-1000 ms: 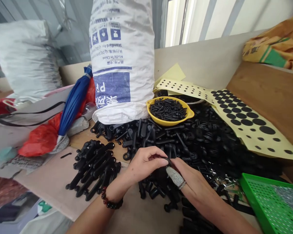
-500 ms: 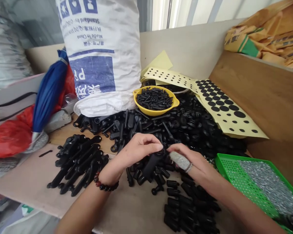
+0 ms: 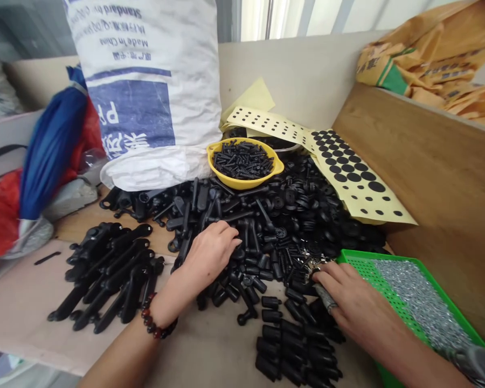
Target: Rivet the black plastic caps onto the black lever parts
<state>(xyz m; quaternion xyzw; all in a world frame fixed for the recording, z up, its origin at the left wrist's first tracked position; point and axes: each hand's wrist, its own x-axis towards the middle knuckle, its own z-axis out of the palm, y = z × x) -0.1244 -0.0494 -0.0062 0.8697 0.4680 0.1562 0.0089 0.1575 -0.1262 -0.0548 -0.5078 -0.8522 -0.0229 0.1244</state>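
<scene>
My left hand [image 3: 210, 253] is over the pile of black plastic parts [image 3: 262, 226], fingers curled down and together. Its fingertips are partly hidden, so whatever they hold cannot be made out. Farther right, my right hand [image 3: 343, 291] reaches with bent fingers into a small heap of shiny metal pieces [image 3: 307, 261], a grey wrap [image 3: 325, 297] on one finger. What its fingertips pinch is hidden. Just below and left of that hand lie rows of short black cylinders [image 3: 286, 339]. Long black arm-shaped parts [image 3: 109, 275] are stacked left of my left wrist.
A yellow bowl [image 3: 278, 168] of black screws stands behind the pile, beside a large white sack [image 3: 157, 59]. Sheets of black round stickers [image 3: 347, 161] lie against a wooden board [image 3: 428, 156]. A green basket [image 3: 347, 261] of small metal pieces is at right; a blue umbrella [image 3: 48, 145] leans left.
My hands were together over a black part; they have separated. The right hand has moved right and down to the shiny metal pieces. The left has drawn back left. The view has shifted slightly.
</scene>
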